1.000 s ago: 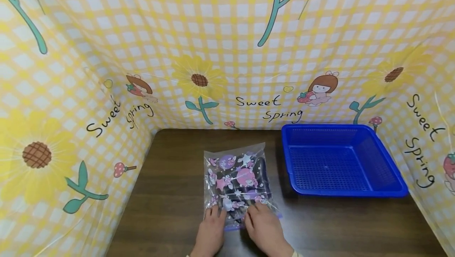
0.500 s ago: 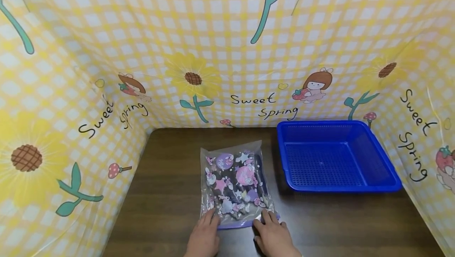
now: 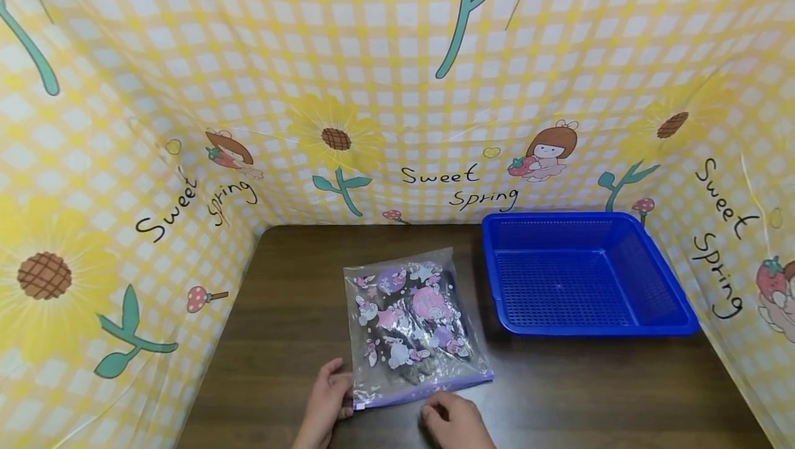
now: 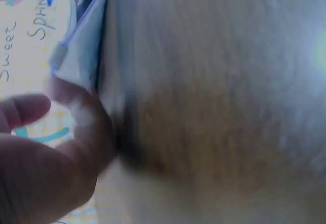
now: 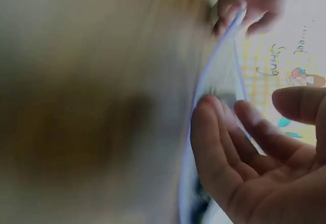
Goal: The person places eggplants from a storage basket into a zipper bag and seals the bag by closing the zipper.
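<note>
A clear zip bag (image 3: 404,338) printed with pink and purple cartoon figures lies on the brown table, something dark inside it. Its purple zip edge (image 3: 428,390) faces me, with a small pale slider (image 3: 361,407) at the left corner. My left hand (image 3: 324,401) is at that corner; in the left wrist view a bent fingertip reaches the slider (image 4: 58,56) while the other visible digit stays apart from it. Just in front of the zip edge is my right hand (image 3: 456,418), fingers loosely bent. The right wrist view shows its thumb apart from the fingers (image 5: 209,132), which overlap the bag's mouth.
A blue plastic basket (image 3: 596,328) with a perforated bottom stands at the back right of the table (image 3: 279,297). Yellow checked cloth (image 3: 385,42) printed with flowers and lettering encloses the back and both sides.
My left hand has left the bag's front part for its left corner. My right hand has drawn back toward me from the zip edge. The bag has turned slightly and lies flatter.
</note>
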A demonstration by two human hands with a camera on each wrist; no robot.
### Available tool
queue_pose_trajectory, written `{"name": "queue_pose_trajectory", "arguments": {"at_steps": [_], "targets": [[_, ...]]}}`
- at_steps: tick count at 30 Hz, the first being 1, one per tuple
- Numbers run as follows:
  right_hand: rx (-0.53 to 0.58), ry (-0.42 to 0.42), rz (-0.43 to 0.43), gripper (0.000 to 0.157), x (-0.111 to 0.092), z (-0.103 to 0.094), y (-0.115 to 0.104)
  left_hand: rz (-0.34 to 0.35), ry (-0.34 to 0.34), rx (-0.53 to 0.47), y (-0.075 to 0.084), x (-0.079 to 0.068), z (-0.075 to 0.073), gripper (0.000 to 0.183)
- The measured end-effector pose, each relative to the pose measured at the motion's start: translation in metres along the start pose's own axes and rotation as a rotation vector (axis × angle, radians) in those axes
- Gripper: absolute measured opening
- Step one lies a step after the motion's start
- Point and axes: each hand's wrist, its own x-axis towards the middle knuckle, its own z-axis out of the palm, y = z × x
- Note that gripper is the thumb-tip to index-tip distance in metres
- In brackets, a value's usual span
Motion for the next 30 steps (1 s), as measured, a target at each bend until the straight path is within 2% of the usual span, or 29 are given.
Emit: {"name": "queue_pose_trajectory", "arguments": {"at_steps": [2, 4, 7, 10, 13, 18, 20, 25, 27, 30], "targets": [[0.157, -0.069, 0.051, 0.019, -0.001, 0.012, 0.003, -0.032, -0.105, 0.012, -0.005, -0.002, 0.0, 0.034], [0.302, -0.182, 0.129, 0.026, -0.001, 0.021, 0.007, -0.03, -0.215, 0.066, -0.009, -0.006, 0.003, 0.025], [0.429, -0.336, 0.245, 0.032, 0.0, 0.028, 0.011, -0.001, -0.331, 0.11, -0.011, -0.011, 0.014, 0.021], [0.534, -0.386, 0.324, 0.035, -0.001, 0.029, 0.013, 0.014, -0.413, 0.095, -0.01, -0.015, 0.029, 0.019], [0.64, -0.36, 0.349, 0.036, -0.002, 0.031, 0.016, 0.012, -0.478, 0.042, -0.01, -0.02, 0.042, 0.02], [0.865, -0.337, 0.395, 0.034, -0.007, 0.039, 0.028, 0.022, -0.505, -0.018, -0.011, -0.026, 0.052, 0.02], [0.894, -0.316, 0.401, 0.031, -0.009, 0.044, 0.031, 0.042, -0.493, 0.004, -0.012, -0.027, 0.052, 0.02], [0.897, -0.277, 0.367, 0.024, -0.008, 0.05, 0.029, 0.119, -0.457, 0.156, -0.015, -0.028, 0.051, 0.034], [0.916, -0.293, 0.356, 0.023, -0.007, 0.05, 0.026, 0.123, -0.459, 0.17, -0.015, -0.028, 0.05, 0.039], [0.933, -0.306, 0.339, 0.02, -0.005, 0.052, 0.023, 0.103, -0.47, 0.128, -0.015, -0.029, 0.05, 0.042]]}}
